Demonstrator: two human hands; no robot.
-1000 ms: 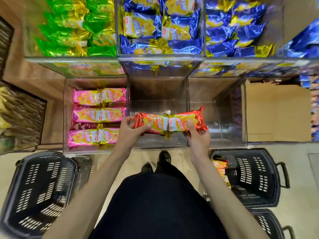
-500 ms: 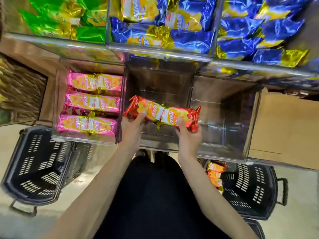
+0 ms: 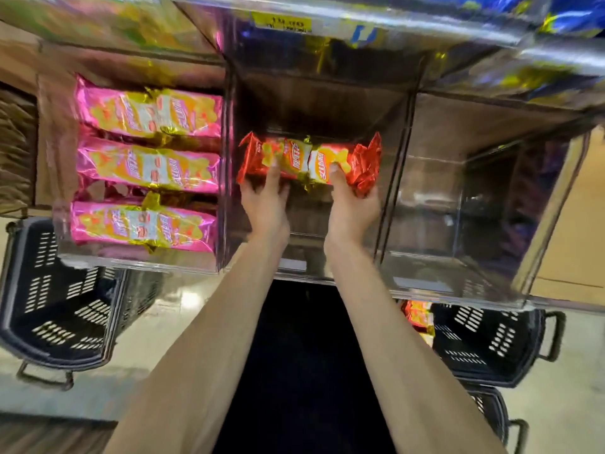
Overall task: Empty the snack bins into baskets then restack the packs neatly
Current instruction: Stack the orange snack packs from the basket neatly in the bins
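A red snack pack [image 3: 296, 158] lies crosswise inside the clear middle bin [image 3: 294, 263], held at both ends. My left hand [image 3: 266, 204] grips its left part, thumb on top. My right hand [image 3: 352, 204] grips its right part with fingers under the crinkled end. The left bin [image 3: 137, 260] holds three pink snack packs [image 3: 147, 165] in a neat row. The right bin [image 3: 451, 283] looks bare inside. More red packs [image 3: 419, 317] sit in the black basket [image 3: 510, 355] on the floor at right, partly hidden by the bin.
A black basket [image 3: 52, 319] stands on the floor at left, nothing visible in it. Another basket [image 3: 497, 417] sits below the right one. An upper shelf edge with a yellow price tag [image 3: 283, 22] overhangs the bins. A cardboard box [image 3: 576, 231] stands at far right.
Both hands have carried the red pack forward and down from above the bin's front rim into the middle bin. My head has leaned closer to the bins.
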